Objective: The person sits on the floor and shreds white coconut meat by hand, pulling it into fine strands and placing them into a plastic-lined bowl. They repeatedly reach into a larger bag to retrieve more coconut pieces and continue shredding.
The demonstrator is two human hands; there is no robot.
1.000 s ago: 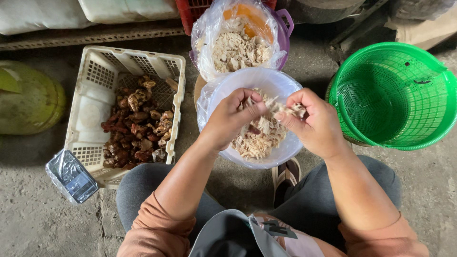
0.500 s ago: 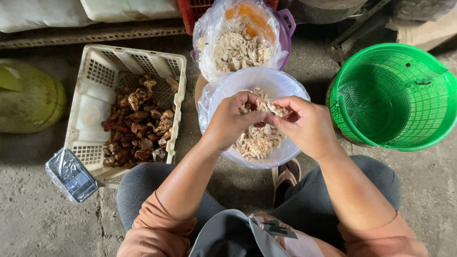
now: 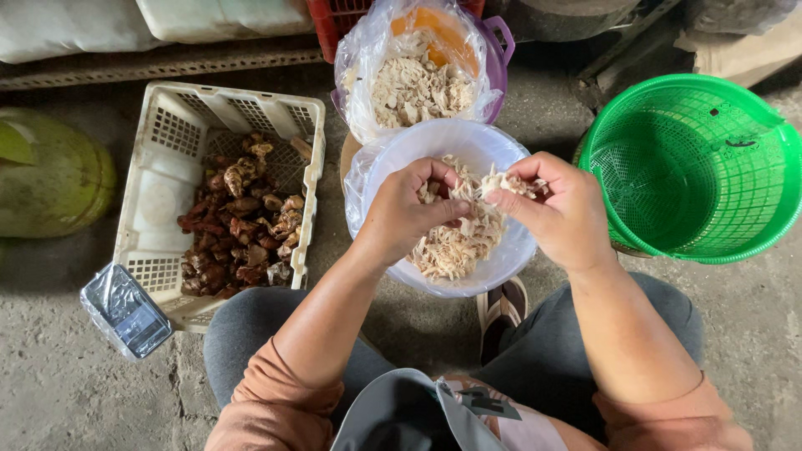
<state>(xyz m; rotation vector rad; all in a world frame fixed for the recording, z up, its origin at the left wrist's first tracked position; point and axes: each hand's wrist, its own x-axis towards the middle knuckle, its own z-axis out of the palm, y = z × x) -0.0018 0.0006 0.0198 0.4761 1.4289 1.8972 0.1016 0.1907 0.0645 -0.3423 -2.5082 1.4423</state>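
Observation:
My left hand [image 3: 411,210] and my right hand [image 3: 558,209] meet over a white bowl lined with clear plastic [image 3: 401,154]. Both pinch one pale piece of shredded meat [image 3: 493,185] between fingers and thumbs. Below the hands, a heap of pale shreds [image 3: 455,246] fills the bowl. A second bag of the same shreds [image 3: 418,83] sits in a purple pot just beyond the bowl.
A white slatted crate [image 3: 159,196] at the left holds brown, reddish cooked pieces [image 3: 242,225]. A green mesh basket [image 3: 697,167] stands at the right. A plastic-wrapped flat device [image 3: 125,311] lies by my left knee. A green-yellow round object [image 3: 50,175] sits far left. The floor is concrete.
My hands have drawn closer together over the bowl, and both now grip the same piece of meat.

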